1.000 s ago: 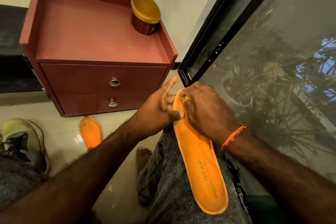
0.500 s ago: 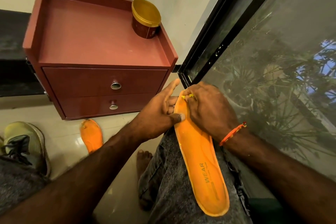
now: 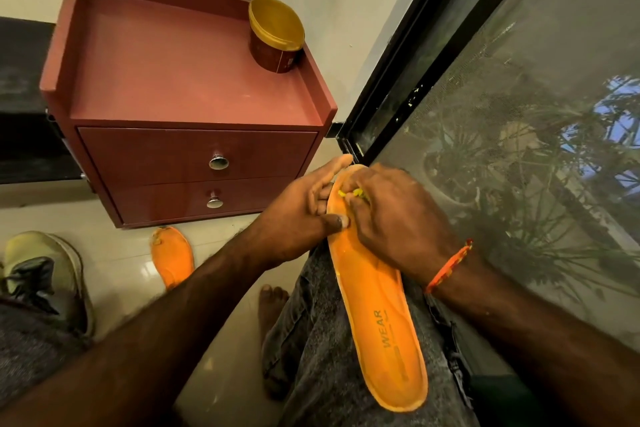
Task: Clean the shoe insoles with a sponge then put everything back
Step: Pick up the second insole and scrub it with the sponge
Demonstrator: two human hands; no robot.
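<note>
A home, likely a bedroom corner: beyond the hands stands a small red nightstand (image 3: 194, 107) with two drawers on a glossy tiled floor (image 3: 114, 263), and right of them a screened window (image 3: 519, 114) shows garden plants.

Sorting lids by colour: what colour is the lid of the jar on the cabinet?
Gold lid, seen in the head view.

Orange wrist thread (image 3: 450, 265), grey jeans (image 3: 322, 340)

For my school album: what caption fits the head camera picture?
Two hands, left and right, scrub an orange insole on a lap.
</note>
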